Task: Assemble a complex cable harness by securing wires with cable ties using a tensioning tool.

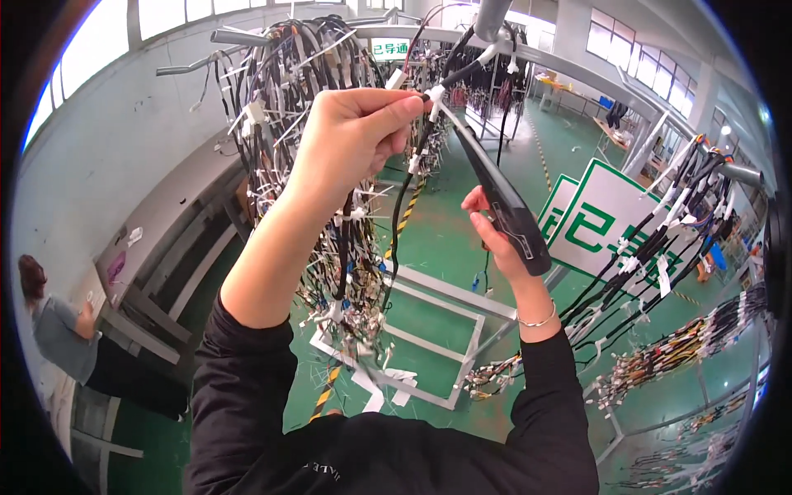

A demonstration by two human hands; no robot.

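Your left fingers (pixel 410 106) clamp the black harness (pixel 460 75) beside the white fitting (pixel 436 93). Your right fingers (pixel 473 199) close on the black tool (pixel 510 209), below and right of the fitting.

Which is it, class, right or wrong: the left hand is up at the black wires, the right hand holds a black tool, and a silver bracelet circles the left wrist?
Wrong on the bracelet: the head view shows it on the right wrist. The left hand is up at the black wires, and the right hand holds a black tool.
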